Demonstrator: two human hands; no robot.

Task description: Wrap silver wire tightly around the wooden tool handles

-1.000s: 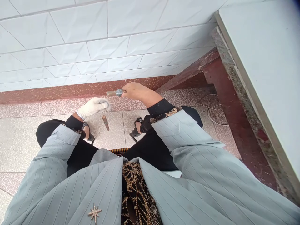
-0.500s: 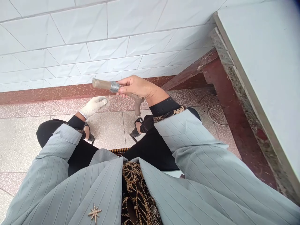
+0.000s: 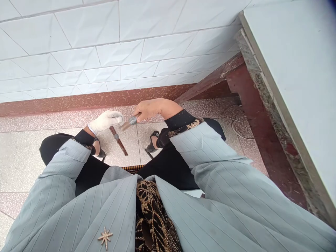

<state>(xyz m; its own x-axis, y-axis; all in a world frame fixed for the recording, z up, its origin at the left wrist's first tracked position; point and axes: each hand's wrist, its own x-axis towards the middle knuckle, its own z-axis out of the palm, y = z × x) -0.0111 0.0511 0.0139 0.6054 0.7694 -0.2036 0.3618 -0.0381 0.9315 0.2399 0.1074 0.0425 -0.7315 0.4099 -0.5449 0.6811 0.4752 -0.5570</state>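
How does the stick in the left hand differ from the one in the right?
The dark stick in the gloved left hand is reddish-brown; the pale stick in the bare right hand is tan. The dark stick slants down rightward in view, the pale stick down leftward. Both look slender.

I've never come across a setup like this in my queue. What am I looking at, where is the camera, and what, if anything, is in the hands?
There is no machine: these are a person's own hands, seen from a head-worn camera looking forward and down. The left hand wears a white glove; the right hand is bare. The right hand grips a tan stick bound with grey wire-like winding. A brown stick slants just below the glove; whether it is held isn't clear. Beneath is a tiled floor, with a loop of pale cord lying near the bench on the right.
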